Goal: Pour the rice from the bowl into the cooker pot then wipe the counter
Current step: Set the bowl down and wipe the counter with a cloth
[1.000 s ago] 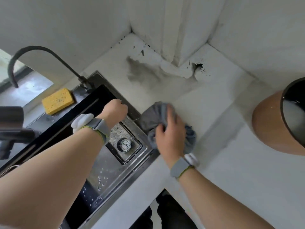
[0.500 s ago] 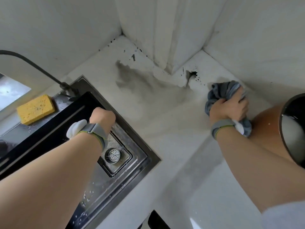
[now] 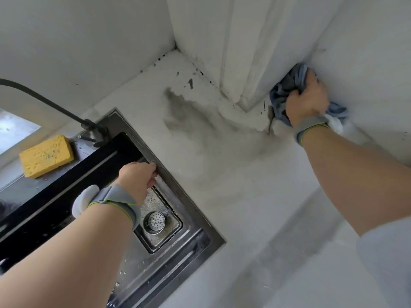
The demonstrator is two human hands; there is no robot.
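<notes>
My right hand [image 3: 305,101] grips a bunched grey-blue cloth [image 3: 285,90] and presses it into the back corner of the white counter [image 3: 233,174], where the counter meets the wall beside a white column. My left hand [image 3: 138,178] rests with curled fingers on the right rim of the steel sink [image 3: 200,227]. A grey smear runs across the counter between the sink and the column. Neither the bowl nor the cooker pot is in view.
A yellow sponge [image 3: 45,155] lies on the ledge behind the sink. A black faucet [image 3: 66,113] arcs in from the left. The round drain strainer [image 3: 154,221] sits in the sink bottom. Walls and a white column [image 3: 233,52] close off the back.
My right hand has carried the cloth from the sink's edge across the counter to the far back corner. The orange-brown cooker pot has left the view. My left hand stays on the sink rim.
</notes>
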